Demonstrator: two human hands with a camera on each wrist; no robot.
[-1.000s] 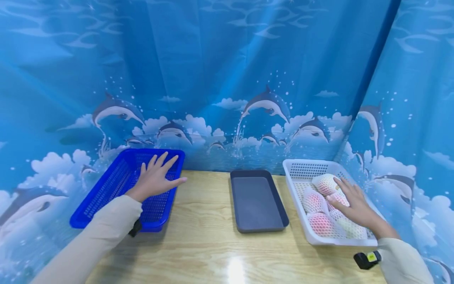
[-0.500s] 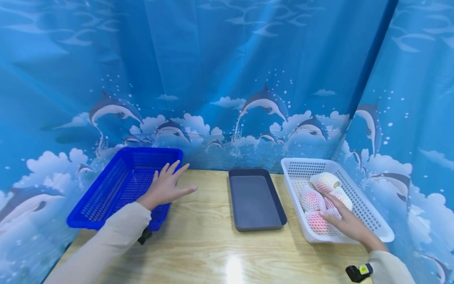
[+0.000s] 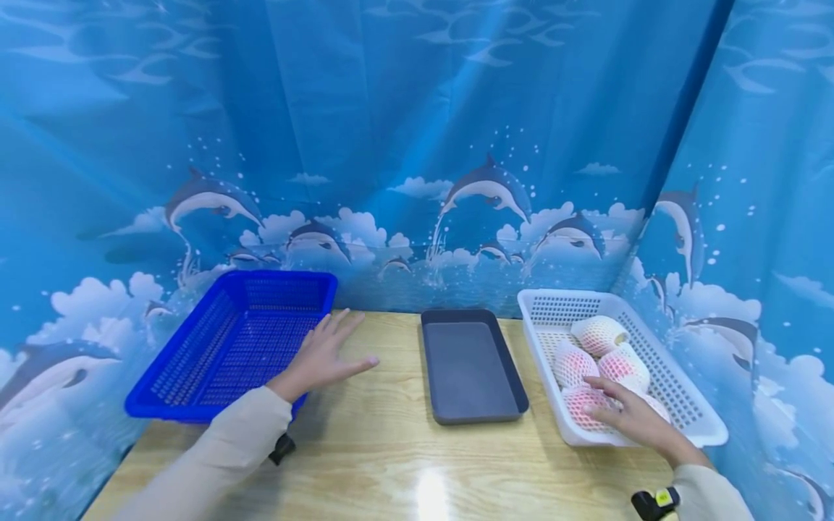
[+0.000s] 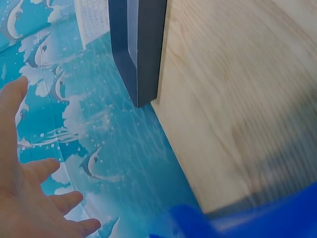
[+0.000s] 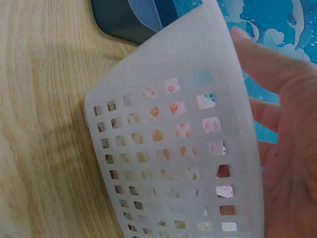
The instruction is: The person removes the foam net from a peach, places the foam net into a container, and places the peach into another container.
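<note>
Several round pinkish fruits in white foam nets (image 3: pixel 598 335) lie in a white perforated basket (image 3: pixel 563 310) on the right. My right hand (image 3: pixel 632 418) is over the near part of this basket, its fingers loosely bent beside the front-left fruit (image 3: pixel 582 405); whether they touch it cannot be told. In the right wrist view the basket's wall (image 5: pixel 148 74) hides the fingertips in part. My left hand (image 3: pixel 321 364) hovers with spread fingers near the right side of an empty blue basket (image 3: pixel 244 340), holding nothing.
A dark grey rectangular tray (image 3: pixel 472 365) lies between the two baskets on the wooden table (image 3: pixel 371 434). Blue curtains (image 3: pixel 365 145) printed with dolphins stand behind the table and along its right side.
My left hand has moved right, from over the blue basket to its right edge. My right hand has come down and toward me, over the nearer fruits. The baskets and tray have stayed put.
</note>
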